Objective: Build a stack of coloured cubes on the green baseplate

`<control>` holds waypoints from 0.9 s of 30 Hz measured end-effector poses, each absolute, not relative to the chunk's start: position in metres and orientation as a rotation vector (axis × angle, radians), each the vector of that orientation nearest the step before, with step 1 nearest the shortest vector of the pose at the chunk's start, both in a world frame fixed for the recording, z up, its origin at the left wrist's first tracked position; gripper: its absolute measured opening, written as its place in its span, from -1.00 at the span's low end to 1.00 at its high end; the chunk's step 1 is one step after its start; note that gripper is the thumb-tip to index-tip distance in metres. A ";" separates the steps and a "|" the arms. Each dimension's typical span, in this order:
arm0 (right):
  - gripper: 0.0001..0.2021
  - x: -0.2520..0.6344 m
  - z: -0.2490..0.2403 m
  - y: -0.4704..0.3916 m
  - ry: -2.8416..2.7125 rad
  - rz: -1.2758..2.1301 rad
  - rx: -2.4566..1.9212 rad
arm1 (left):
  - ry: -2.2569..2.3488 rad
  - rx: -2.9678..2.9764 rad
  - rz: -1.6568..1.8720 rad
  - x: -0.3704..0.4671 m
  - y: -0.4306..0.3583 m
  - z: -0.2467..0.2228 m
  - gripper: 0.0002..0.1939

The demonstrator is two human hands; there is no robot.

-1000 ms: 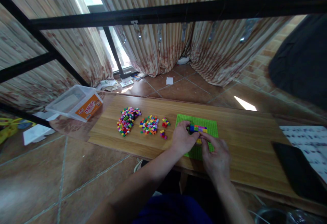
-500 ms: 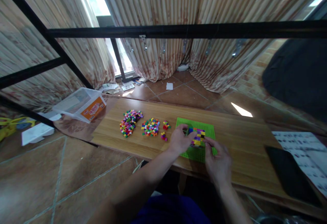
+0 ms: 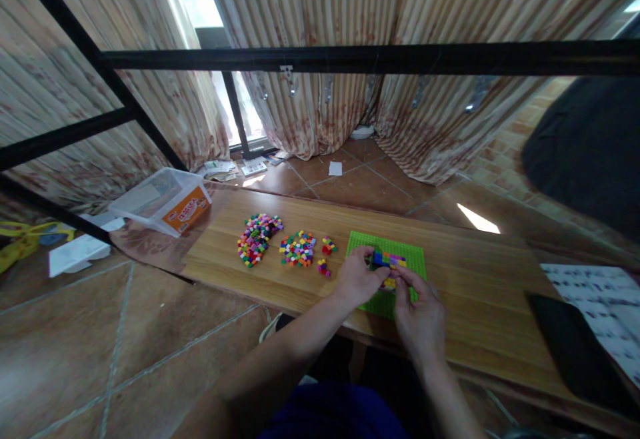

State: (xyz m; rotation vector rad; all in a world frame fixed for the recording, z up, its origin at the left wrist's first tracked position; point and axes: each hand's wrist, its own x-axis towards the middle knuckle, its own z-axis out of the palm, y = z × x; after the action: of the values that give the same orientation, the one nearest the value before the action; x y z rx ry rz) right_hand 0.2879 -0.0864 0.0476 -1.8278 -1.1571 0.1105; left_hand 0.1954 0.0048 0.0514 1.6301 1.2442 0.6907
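Note:
A green studded baseplate [image 3: 413,259] lies on the wooden table, with a block of coloured bricks [image 3: 393,259] in its middle. My left hand [image 3: 360,275] reaches over the plate's left part, its fingers curled at the left side of the block. From the right, my right hand [image 3: 420,305] pinches at the block's lower right part, its fingertips close to my left thumb. What the fingertips hold is too small to make out. Both hands hide part of the bricks.
Left of the plate are two small brick clusters [image 3: 324,267], a pile of loose bricks [image 3: 297,249] and a larger pile [image 3: 256,239]. A clear plastic box [image 3: 167,202] stands far left. On the right lie a black object [image 3: 575,345] and a printed sheet [image 3: 595,299].
My right hand has moved slightly left and inward over the block, closer to my left thumb. The whole view has shifted a little.

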 end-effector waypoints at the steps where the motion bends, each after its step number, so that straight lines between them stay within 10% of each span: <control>1: -0.64 0.287 0.047 -0.087 -1.157 0.114 -1.832 | 1.250 1.634 0.690 0.196 0.004 0.053 -0.53; 27: -0.60 0.296 0.046 -0.096 -1.021 0.137 -1.849 | 1.222 1.557 0.776 0.183 0.001 0.065 -0.46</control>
State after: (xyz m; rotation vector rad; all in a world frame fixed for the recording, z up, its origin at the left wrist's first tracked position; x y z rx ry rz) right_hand 0.2962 -0.0959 0.0461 -1.8489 -1.0208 0.1371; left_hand 0.1833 0.0007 0.0653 1.5570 1.2224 0.7763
